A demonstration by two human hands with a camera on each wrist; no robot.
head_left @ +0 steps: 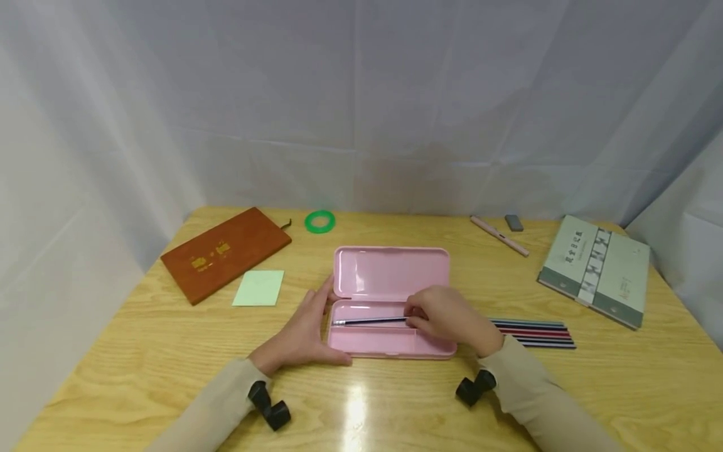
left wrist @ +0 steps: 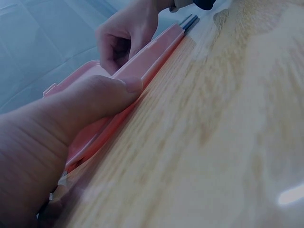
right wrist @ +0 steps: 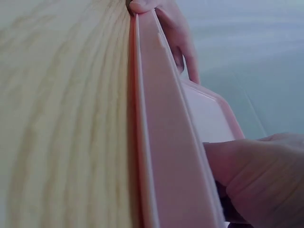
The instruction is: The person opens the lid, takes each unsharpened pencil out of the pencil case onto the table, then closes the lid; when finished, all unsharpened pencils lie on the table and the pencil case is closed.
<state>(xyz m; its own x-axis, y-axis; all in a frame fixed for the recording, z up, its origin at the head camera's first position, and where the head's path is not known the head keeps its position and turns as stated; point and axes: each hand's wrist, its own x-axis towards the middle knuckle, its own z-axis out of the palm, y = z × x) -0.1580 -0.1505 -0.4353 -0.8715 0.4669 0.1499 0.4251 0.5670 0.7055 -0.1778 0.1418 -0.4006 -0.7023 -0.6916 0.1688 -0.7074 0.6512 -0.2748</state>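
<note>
A pink pencil case [head_left: 369,343] lies open on the table, its lid [head_left: 395,273] tipped back. My left hand [head_left: 302,333] holds the case at its left end, thumb along the front wall and fingers by the hinge side. Over the right part of the case, my right hand [head_left: 449,315] pinches a dark pencil [head_left: 373,321]. That pencil lies lengthwise in the back compartment, its pale end toward the left; my right fingers hide its other end. In the left wrist view, the left thumb [left wrist: 107,92] presses on the case's rim.
Several pencils [head_left: 536,333] lie side by side right of the case. Farther right are a green-grey notebook [head_left: 621,270], a pink pen [head_left: 499,235] and a grey eraser [head_left: 514,223]. Leftward lie a brown notebook [head_left: 237,251], pale green sticky notes [head_left: 258,288] and a green tape roll [head_left: 309,221].
</note>
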